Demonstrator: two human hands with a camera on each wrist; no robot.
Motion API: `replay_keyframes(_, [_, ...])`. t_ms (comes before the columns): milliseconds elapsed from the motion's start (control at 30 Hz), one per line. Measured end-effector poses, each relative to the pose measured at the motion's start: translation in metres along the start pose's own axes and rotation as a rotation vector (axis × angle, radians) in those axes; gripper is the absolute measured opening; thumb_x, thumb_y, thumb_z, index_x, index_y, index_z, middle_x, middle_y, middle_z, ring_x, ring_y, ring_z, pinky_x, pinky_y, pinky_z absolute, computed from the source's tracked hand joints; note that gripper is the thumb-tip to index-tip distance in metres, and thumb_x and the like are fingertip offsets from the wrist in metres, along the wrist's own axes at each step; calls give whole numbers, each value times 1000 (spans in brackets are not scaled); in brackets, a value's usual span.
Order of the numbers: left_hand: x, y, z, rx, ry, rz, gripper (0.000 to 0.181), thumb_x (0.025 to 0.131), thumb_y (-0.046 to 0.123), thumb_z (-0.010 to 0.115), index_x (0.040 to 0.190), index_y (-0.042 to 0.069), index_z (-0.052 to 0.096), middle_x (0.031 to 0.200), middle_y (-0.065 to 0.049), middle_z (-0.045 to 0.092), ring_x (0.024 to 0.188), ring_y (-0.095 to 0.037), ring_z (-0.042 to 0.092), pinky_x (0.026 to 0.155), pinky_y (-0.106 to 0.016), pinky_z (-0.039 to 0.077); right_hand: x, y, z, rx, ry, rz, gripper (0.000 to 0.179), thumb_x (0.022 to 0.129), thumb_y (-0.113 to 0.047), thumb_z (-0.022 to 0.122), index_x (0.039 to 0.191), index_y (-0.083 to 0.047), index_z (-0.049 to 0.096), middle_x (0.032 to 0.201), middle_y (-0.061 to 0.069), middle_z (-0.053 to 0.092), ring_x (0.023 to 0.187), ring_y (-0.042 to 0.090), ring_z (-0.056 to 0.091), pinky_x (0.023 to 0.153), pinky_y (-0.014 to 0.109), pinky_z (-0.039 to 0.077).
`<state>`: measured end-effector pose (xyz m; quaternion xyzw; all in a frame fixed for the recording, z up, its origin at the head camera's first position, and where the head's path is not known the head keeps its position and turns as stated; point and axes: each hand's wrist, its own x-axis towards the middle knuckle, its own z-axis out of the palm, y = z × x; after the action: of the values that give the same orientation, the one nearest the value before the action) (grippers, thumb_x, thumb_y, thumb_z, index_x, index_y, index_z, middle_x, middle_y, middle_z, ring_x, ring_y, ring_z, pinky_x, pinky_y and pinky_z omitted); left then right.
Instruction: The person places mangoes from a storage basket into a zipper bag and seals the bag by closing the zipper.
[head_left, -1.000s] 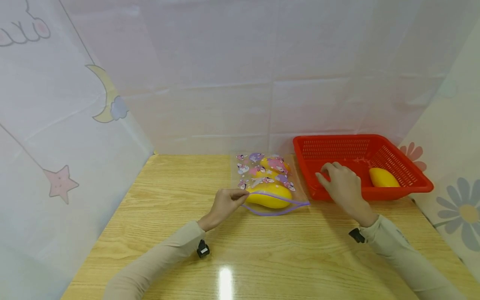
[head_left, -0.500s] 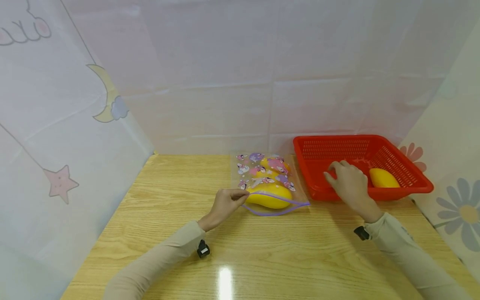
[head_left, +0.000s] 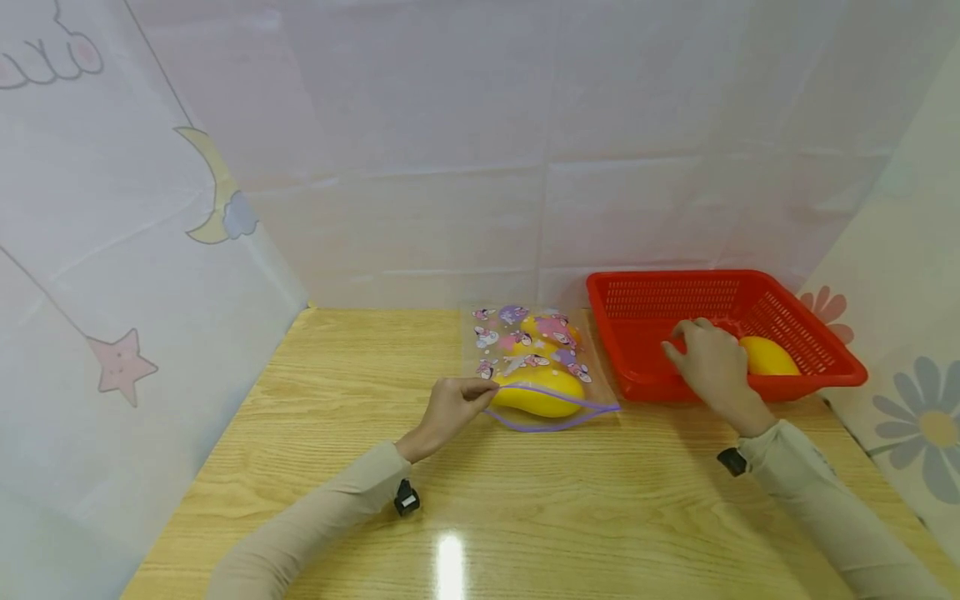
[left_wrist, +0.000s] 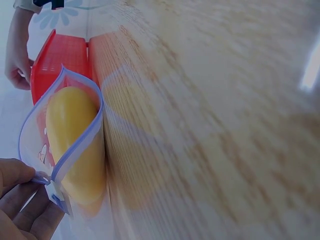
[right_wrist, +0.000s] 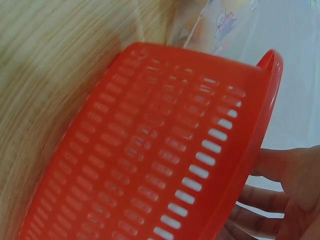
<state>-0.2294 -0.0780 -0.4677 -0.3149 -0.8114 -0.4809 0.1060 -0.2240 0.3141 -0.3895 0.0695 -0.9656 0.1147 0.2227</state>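
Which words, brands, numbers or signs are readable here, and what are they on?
No text is readable.
Clear, cartoon-printed plastic bag with purple zip edges: pictures; any lettering is too small to read.
Small black device at the left wrist: any marking is too small to read.
Red plastic basket: no lettering visible.
White printed wall sheets: drawings, no readable words.

1. Zip bag [head_left: 487, 352] lies on table [head_left: 375, 358], mouth to the near side; sheet wall [head_left: 412, 225] behind.
2. Front mango [head_left: 542, 393] in bag, near the mouth; further fruit behind it.
3. Left hand [head_left: 447, 412] at mouth's left end.
4. Basket [head_left: 671, 293] just right of bag; basket mango [head_left: 771, 358] in its right part.
5. Right hand [head_left: 711, 367] over basket's near rim, left of that mango.
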Motion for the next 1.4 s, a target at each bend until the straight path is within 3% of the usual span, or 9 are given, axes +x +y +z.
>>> replay_keyframes(133, [0, 0, -1, -7, 2, 9, 14, 93, 3, 69, 104, -1, 76, 102, -11, 74, 88, -17, 73, 75, -20, 58, 2, 8, -2, -3, -17, 3, 27, 88, -18, 74, 95, 6, 66, 87, 27, 62, 45, 26, 45, 32, 33, 36])
replay_keyframes(433, [0, -1, 1, 4, 10, 14, 13, 92, 2, 70, 103, -1, 76, 100, -11, 75, 86, -18, 73, 73, -20, 58, 5, 29, -4, 5, -142, 83, 29, 91, -18, 70, 102, 9, 64, 97, 31, 63, 48, 23, 46, 34, 33, 38])
replay_keyframes(667, [1, 0, 1, 8, 14, 10, 13, 92, 2, 70, 103, -1, 76, 100, -10, 75, 86, -18, 73, 74, -20, 58, 7, 43, -9, -7, -172, 88, 28, 90, -15, 70, 98, 10, 62, 84, 26, 62, 49, 25, 48, 36, 34, 39])
replay_keyframes(900, [1, 0, 1, 0, 4, -6, 14, 92, 3, 70, 104, -1, 76, 101, -10, 74, 87, -17, 73, 74, -19, 58, 8, 59, -8, -7, -230, 152, 29, 92, -17, 67, 102, 9, 60, 90, 27, 62, 55, 32, 52, 39, 41, 42])
replay_keyframes(1200, [0, 0, 1, 1, 8, -5, 13, 92, 3, 70, 103, 0, 77, 100, -9, 75, 87, -17, 73, 74, -20, 58, 11, 74, -16, -28, -259, 201, 25, 92, -17, 66, 92, 7, 59, 83, 25, 59, 62, 44, 55, 44, 51, 43])
replay_keyframes(1400, [0, 0, 0, -3, 5, -12, 13, 93, 4, 69, 103, 0, 77, 101, -9, 75, 86, -16, 73, 74, -20, 58, 14, 85, -16, -43, -264, 234, 23, 92, -18, 65, 86, 3, 57, 78, 22, 57, 62, 43, 54, 45, 52, 42])
